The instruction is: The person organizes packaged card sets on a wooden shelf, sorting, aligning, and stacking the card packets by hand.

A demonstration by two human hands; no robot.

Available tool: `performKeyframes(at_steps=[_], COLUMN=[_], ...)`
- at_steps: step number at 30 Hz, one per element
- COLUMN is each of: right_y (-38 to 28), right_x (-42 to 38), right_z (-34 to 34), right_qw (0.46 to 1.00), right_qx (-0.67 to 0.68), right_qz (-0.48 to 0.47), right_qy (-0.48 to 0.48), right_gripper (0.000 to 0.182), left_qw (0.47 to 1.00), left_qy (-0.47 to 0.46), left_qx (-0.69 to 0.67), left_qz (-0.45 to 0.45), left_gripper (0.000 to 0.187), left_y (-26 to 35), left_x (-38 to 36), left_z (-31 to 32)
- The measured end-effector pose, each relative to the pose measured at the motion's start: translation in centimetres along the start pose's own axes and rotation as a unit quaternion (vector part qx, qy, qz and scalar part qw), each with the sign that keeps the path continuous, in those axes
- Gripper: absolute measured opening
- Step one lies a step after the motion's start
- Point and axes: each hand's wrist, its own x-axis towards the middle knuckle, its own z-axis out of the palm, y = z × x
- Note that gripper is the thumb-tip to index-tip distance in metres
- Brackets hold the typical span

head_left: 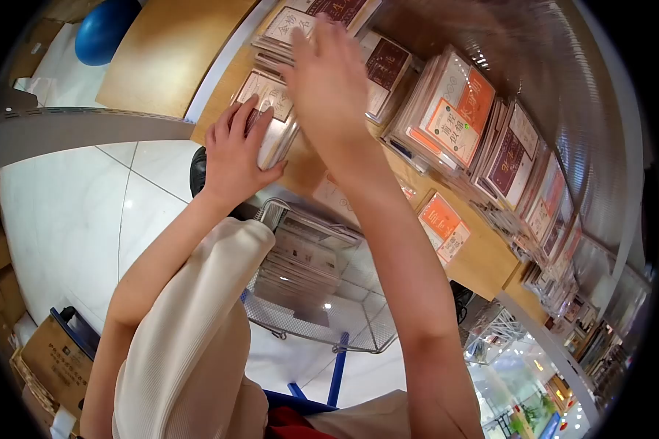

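My left hand (236, 157) rests with spread fingers on a stack of clear-wrapped cards (269, 91) near the shelf's front edge. Its thumb lies against the stack's near side. My right hand (328, 80), blurred by motion, is raised over the wooden shelf, close to another wrapped stack with a white and dark red cover (289, 25). Its fingers are apart, and I see nothing in them. Just right of it lies a white and dark red pack (384, 69).
Tall stacks of orange and white packs (450, 110) stand at the right. One flat orange pack (443, 223) lies near the wooden shelf's (483, 252) edge. Below is a wire basket (322, 322) holding packs. A blue ball (106, 31) and cardboard box (55, 362) are at the left.
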Motion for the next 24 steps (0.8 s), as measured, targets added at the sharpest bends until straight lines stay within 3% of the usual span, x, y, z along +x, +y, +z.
performKeyframes(at_steps=[3,5,8,11,15,18,21,22,24], right_y=[2.4,4.9,8.3,9.0,8.3,8.0,7.6,7.4,7.1], right_x=[-3.8,-6.3,-9.0,-9.0,-8.1,-8.8,-9.6,-9.9,-11.0], right_z=[-5.2,-7.2,-8.4,-9.2,-9.7,-9.6,-11.9,-12.9,-14.8], right_qw=[0.999,0.988,0.963,0.972,0.968,0.957,0.972,0.984,0.985], right_qx=[-0.012,-0.103,-0.185,-0.153,-0.144,-0.192,-0.151,-0.07,0.093], right_qz=[0.039,0.102,0.174,0.156,0.183,0.164,0.136,0.139,0.145], right_qy=[-0.024,-0.055,-0.089,-0.084,-0.097,-0.145,-0.122,-0.086,-0.015], right_gripper=[0.066,0.077,0.083,0.084,0.075,0.064,0.05,0.048,0.047], left_qw=[1.0,0.999,0.994,0.985,0.974,0.97,0.961,0.957,0.887], left_qy=[-0.003,0.009,0.002,-0.017,-0.047,-0.056,-0.049,-0.045,-0.119], left_qx=[-0.007,-0.019,-0.05,-0.09,-0.121,-0.141,-0.2,-0.226,-0.443], left_qz=[0.018,0.035,0.095,0.147,0.184,0.19,0.182,0.177,0.051], left_gripper=[0.076,0.073,0.068,0.057,0.058,0.058,0.054,0.053,0.049], left_y=[-0.4,-0.5,0.2,2.0,3.4,4.1,4.8,5.0,5.3], left_x=[0.0,-0.3,-0.6,0.4,1.4,1.8,2.5,2.6,2.7], left_z=[0.1,0.2,0.1,-0.5,-0.8,-0.8,-1.1,-1.3,-1.5])
